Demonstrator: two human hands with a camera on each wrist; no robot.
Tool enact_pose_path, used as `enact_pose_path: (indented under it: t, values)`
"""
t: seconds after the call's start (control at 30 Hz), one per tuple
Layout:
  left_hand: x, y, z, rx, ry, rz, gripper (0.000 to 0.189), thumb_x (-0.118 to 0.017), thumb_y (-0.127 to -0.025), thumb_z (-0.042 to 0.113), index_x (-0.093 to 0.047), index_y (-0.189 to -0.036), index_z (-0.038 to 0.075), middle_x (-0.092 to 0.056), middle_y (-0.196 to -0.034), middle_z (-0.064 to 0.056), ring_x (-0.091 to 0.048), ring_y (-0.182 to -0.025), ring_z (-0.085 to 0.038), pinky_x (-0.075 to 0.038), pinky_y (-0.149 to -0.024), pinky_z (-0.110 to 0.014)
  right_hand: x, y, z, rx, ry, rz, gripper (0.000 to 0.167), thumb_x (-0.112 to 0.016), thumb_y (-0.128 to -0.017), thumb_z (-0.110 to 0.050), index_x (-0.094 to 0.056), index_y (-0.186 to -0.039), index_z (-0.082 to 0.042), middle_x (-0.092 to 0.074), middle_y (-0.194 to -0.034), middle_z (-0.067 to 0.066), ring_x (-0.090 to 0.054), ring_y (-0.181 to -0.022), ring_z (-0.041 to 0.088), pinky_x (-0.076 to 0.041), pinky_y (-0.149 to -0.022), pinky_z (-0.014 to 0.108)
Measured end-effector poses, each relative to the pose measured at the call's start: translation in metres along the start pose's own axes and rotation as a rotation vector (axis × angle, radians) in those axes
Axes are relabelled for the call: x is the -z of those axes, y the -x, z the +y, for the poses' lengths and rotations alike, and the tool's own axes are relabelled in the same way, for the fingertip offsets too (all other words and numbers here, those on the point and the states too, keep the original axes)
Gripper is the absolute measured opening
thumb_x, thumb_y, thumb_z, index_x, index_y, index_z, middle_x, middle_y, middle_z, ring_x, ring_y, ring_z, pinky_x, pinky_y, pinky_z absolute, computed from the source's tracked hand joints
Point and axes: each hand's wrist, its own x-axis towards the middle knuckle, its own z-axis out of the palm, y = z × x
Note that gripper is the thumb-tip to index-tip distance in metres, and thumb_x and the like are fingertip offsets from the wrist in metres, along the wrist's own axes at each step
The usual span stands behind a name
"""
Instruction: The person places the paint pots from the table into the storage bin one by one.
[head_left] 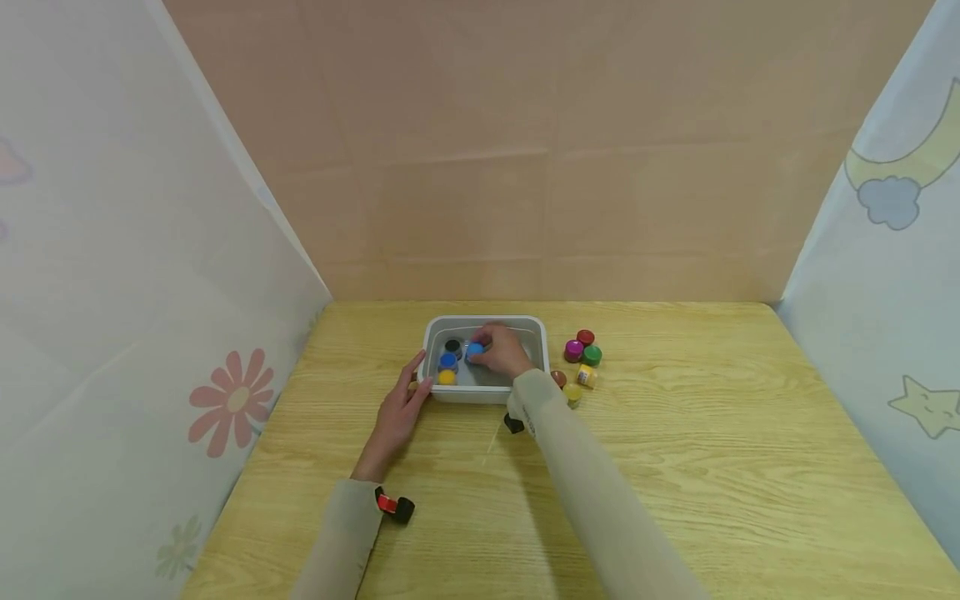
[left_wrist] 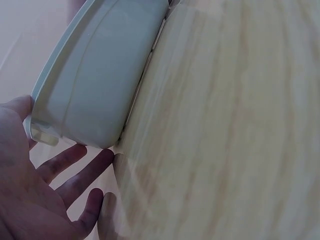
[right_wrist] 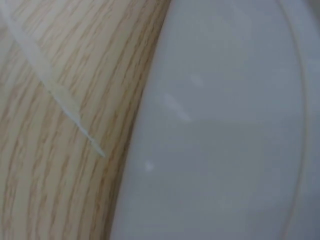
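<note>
A light grey plastic bin [head_left: 482, 394] sits on the table. My left hand [head_left: 396, 413] is at its left end, the fingers nearly straight against the outer wall. In the left wrist view the thumb lies at the bin's rim [left_wrist: 44, 75]. Inside the bin, my right hand [head_left: 506, 350] pinches a small light-blue-lidded pot [head_left: 475, 350] between thumb and fingers. Along the bin's left side stand a black-lidded pot [head_left: 453, 346], a dark-blue-lidded pot [head_left: 447, 362] and a yellow-lidded pot [head_left: 447, 377]. In the right wrist view only the bin's outer wall [right_wrist: 215, 125] and table show.
Right of the bin are a red-lidded pot [head_left: 585, 337], a magenta one [head_left: 573, 350], a green one [head_left: 592, 356], a brown one [head_left: 558, 378] and a yellow one [head_left: 573, 393]. A pot [head_left: 587, 377] with its label showing lies on its side.
</note>
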Motion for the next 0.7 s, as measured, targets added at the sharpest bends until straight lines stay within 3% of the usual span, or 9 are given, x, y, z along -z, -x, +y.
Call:
enact_pose_path:
  t: [0.7]
  values:
    - [-0.0007,-0.0006,-0.0030,0.009,0.014,-0.006,0.058,-0.045,-0.107,0.057,-0.027,-0.161,0.047,-0.054,-0.148,-0.014,-0.068,-0.121,-0.034,-0.046,-0.109,-0.060,0.0008,0.0000,-0.0009,-0.030,-0.009,-0.030,0.031,-0.077,-0.091,-0.003,-0.073,-0.121,-0.003,-0.072,-0.117,0.014,-0.067,-0.111,0.029,-0.056,-0.094,0.040]
